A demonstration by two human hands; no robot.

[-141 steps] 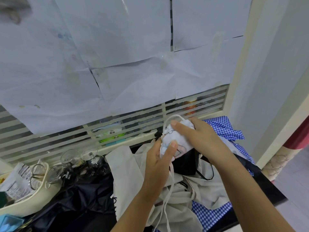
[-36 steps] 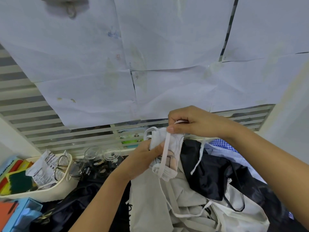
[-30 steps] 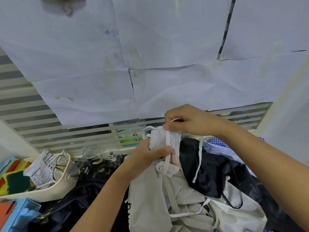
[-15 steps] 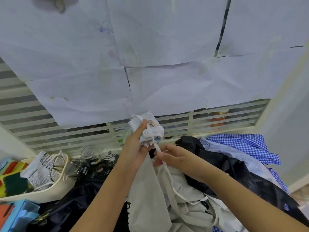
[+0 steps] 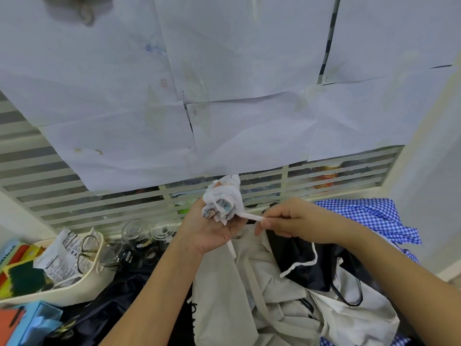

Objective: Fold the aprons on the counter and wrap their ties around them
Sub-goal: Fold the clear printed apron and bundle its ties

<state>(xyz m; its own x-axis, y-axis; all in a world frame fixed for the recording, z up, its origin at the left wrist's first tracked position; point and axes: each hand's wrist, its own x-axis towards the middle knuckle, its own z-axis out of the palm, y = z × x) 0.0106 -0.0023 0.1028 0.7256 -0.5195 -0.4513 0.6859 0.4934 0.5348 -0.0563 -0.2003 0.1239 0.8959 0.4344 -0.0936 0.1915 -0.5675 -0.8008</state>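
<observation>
The pile of loose aprons [image 5: 232,295] lies below the rolled apron [image 5: 223,198], which my left grip [image 5: 212,231] clasps from beneath. It looks soft, light and squashy, so I'd squeeze its middle. Just right of it my right grip [image 5: 287,218] pinches the limp tie [image 5: 249,216], best kept taut.

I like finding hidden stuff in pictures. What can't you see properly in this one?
Head view: the print on the rolled apron is mostly covered by its tie and the left hand.
The tie's far part is hidden inside the right hand.
The packet's writing is too small to read.
Things behind the slats are mostly blocked by paper sheets.
</observation>
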